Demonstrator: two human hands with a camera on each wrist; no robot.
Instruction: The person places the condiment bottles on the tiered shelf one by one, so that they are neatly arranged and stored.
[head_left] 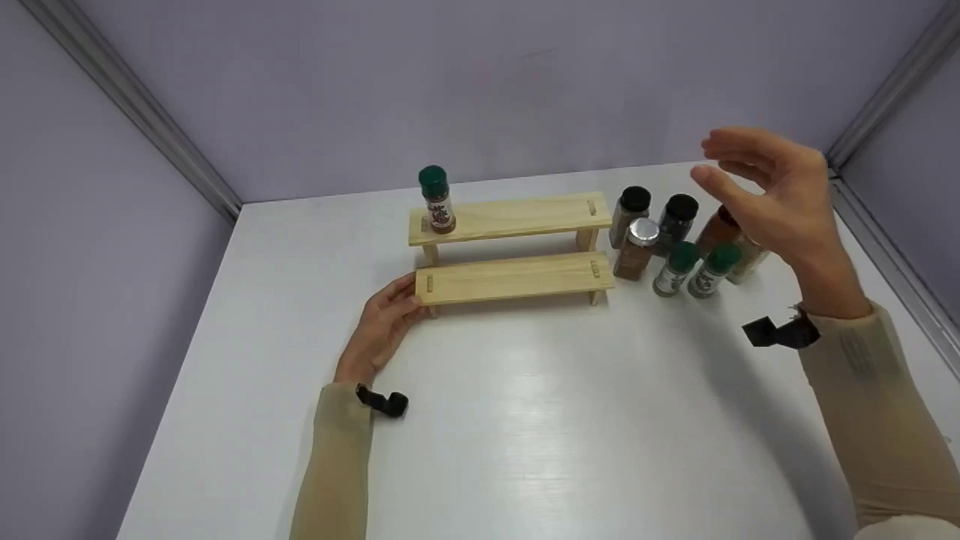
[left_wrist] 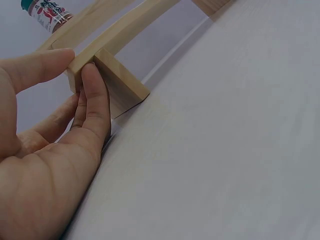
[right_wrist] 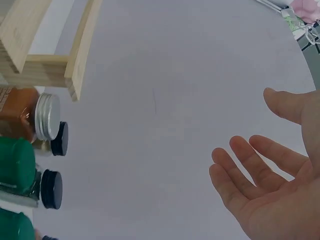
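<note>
We are steadying a two-step wooden rack (head_left: 510, 277) with our left hand (head_left: 384, 324) on a white table (head_left: 525, 435): the rack is standing near the back of the table, and its lower shelf's left end is sitting right against our fingertips. In the left wrist view our thumb (left_wrist: 37, 67) is lying on top of that shelf end while a finger (left_wrist: 95, 100) is pressing up along the end face and the short leg (left_wrist: 122, 87) beneath it, so the hand is pinching the wood between thumb and fingers. One green-capped spice jar (head_left: 436, 199) is standing upright on the left end of the upper shelf. Our right hand (head_left: 772, 199) is hovering in the air above a cluster of spice jars (head_left: 675, 240) grouped just beside the rack's right end; it is touching none of them and holding nothing. Its fingers (right_wrist: 250, 170) are spread apart and only gently curved, the palm facing toward the rack. Among the cluster, we are seeing two black-capped jars at the back, a silver-capped one (head_left: 637, 247) nearest the rack and two green-capped ones at the front. Lilac walls are closing in the table on three sides.
</note>
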